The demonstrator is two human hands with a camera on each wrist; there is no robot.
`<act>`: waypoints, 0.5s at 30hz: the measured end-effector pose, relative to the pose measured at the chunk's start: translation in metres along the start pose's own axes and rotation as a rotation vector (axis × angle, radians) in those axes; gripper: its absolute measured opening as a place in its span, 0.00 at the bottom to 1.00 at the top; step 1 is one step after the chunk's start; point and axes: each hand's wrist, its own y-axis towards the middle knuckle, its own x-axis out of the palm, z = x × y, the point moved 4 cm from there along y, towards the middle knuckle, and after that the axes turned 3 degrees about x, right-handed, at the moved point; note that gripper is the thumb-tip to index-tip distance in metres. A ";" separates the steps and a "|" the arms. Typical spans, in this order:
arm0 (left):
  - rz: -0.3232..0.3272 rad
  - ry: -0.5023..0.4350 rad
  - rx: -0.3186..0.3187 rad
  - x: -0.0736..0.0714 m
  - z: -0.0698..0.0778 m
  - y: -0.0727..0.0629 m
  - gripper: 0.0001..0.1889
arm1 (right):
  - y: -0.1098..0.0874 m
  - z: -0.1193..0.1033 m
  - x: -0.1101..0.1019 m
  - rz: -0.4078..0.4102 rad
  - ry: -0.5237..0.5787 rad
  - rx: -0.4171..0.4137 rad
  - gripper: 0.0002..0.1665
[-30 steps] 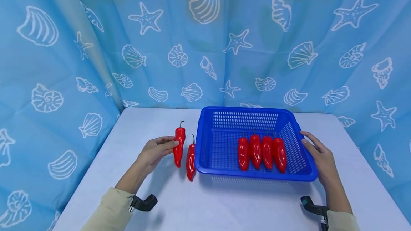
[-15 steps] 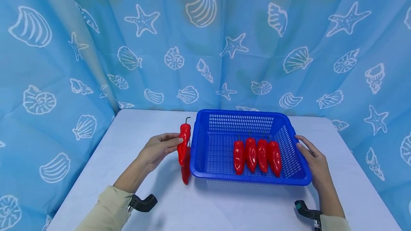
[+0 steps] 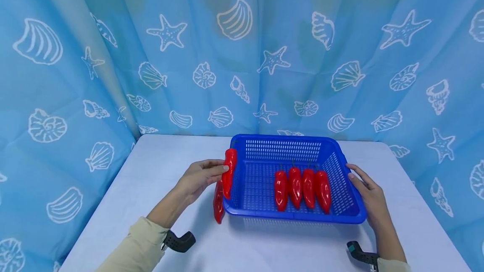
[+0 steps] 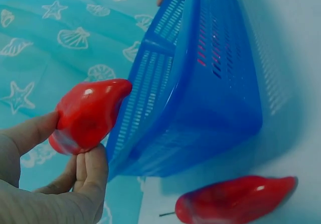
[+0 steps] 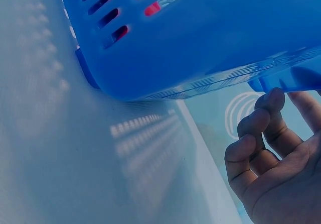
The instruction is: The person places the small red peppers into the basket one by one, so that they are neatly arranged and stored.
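My left hand (image 3: 198, 179) pinches a red pepper (image 3: 229, 181) between thumb and fingers, held upright over the left rim of a blue plastic basket (image 3: 295, 217). The left wrist view shows this pepper (image 4: 85, 118) end-on, beside the basket's wall (image 4: 215, 118). A second red pepper (image 3: 218, 205) lies on the table below, partly hidden by the held one and the rim. Several more red peppers (image 3: 295, 188) lie side by side in the basket's right half. My right hand (image 3: 368, 198) grips the basket's right rim; its fingers (image 5: 253, 123) curl under the edge in the right wrist view.
The basket stands on a white table (image 3: 272, 251). Behind and at both sides hangs a blue curtain (image 3: 181, 91) printed with shells and starfish. Black camera mounts (image 3: 180, 241) sit on both wrists.
My left hand has carried the pepper rightward from over the table to the basket's left rim, passing over the pepper on the table. The right hand keeps its grip on the rim.
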 end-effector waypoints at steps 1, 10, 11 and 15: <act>-0.002 0.002 0.000 0.002 0.000 0.000 0.29 | 0.000 0.000 0.000 -0.001 0.001 0.000 0.38; -0.039 0.047 0.017 0.019 0.002 0.005 0.29 | 0.000 0.003 0.000 0.010 0.007 -0.002 0.39; -0.044 0.053 0.017 0.021 0.003 0.005 0.29 | 0.000 0.003 0.000 0.010 0.007 -0.003 0.39; -0.058 0.077 -0.002 0.030 0.002 0.006 0.29 | 0.000 0.003 0.000 0.007 0.011 -0.009 0.39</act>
